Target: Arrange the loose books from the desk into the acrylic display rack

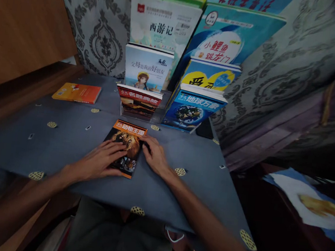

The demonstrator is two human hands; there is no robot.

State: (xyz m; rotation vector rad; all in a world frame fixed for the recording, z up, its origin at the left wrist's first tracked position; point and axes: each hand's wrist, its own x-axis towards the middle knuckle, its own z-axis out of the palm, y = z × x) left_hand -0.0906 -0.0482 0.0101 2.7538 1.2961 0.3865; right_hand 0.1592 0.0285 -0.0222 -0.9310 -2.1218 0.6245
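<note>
A book with a lion on its orange and black cover (pixel 133 148) lies closed on the table in front of me. My left hand (pixel 101 159) rests flat across the cover's left and lower part, fingers stretched out. At the book's upper right edge, the fingertips of my right hand (pixel 155 154) touch the cover; its thumb is apart from the fingers, beside the book. Just behind stand a red book titled 名胜典故 (pixel 138 104) and a blue book with a globe (pixel 188 111), both upright in a clear display rack (pixel 155 117).
More books rise in tiers behind, among them a white one (pixel 166 23) and a teal one (pixel 232 32). An orange book (pixel 76 93) lies at the table's left rear. A dark flat object (pixel 205 128) sits by the rack's right side. Patterned curtains (pixel 105 35) hang behind the grey tablecloth (pixel 64 142).
</note>
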